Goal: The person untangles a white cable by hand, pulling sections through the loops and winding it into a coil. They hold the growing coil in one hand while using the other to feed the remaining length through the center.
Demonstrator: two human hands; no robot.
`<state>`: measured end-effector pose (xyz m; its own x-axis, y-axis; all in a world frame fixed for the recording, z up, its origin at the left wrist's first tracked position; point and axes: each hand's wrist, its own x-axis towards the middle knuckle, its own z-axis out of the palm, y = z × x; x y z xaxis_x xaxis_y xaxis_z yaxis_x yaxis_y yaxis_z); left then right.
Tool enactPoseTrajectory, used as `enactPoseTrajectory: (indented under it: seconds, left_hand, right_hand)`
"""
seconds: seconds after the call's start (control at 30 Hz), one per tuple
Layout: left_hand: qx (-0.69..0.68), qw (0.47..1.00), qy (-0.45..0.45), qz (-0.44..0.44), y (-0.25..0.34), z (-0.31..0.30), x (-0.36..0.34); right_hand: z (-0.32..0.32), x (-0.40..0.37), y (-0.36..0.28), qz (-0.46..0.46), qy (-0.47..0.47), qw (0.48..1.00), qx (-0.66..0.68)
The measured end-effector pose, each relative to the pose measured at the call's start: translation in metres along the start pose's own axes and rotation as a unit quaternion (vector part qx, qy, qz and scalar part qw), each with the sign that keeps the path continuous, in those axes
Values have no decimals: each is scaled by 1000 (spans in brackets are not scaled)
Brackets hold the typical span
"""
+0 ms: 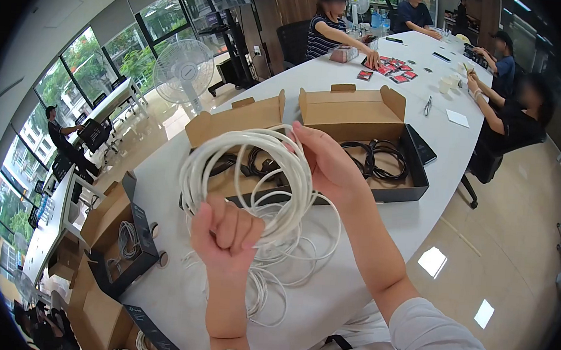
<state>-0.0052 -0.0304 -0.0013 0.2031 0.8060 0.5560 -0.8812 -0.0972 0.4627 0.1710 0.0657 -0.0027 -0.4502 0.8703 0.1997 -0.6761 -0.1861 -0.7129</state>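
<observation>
A thick coil of white cable (pixel 300 196) is held up over the table, one loop hanging at its right. My left hand (pixel 227 236) has its fingers curled round the coil's lower left part. My right hand (pixel 324 160) pinches the coil at its upper right. Below the coil, more loose white cable (pixel 262 291) lies in loops on the white table (pixel 332 270). Behind it stand two open cardboard boxes, the right box (pixel 356 112) and the left box (pixel 245 117), with black cables (pixel 385 161) inside. My hands and the coil partly hide the left box.
Open boxes with grey-white cable (pixel 129 239) and white cable (pixel 143 346) stand at the lower left. A white fan (pixel 184 71) is behind the table. Several people sit round its far end, near red packets (pixel 395 69), a phone (pixel 441 57) and paper (pixel 457 118).
</observation>
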Motion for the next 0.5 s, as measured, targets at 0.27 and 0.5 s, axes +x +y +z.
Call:
enactPoseTrajectory:
  seconds: [0.27, 0.5]
  left_hand:
    - [4, 996, -63, -67, 7, -7, 3]
    - [-22, 994, -33, -104, 4, -24, 5]
  right_hand:
    - [16, -20, -7, -213, 26, 926, -311]
    - [38, -39, -20, -338, -4, 832, -440]
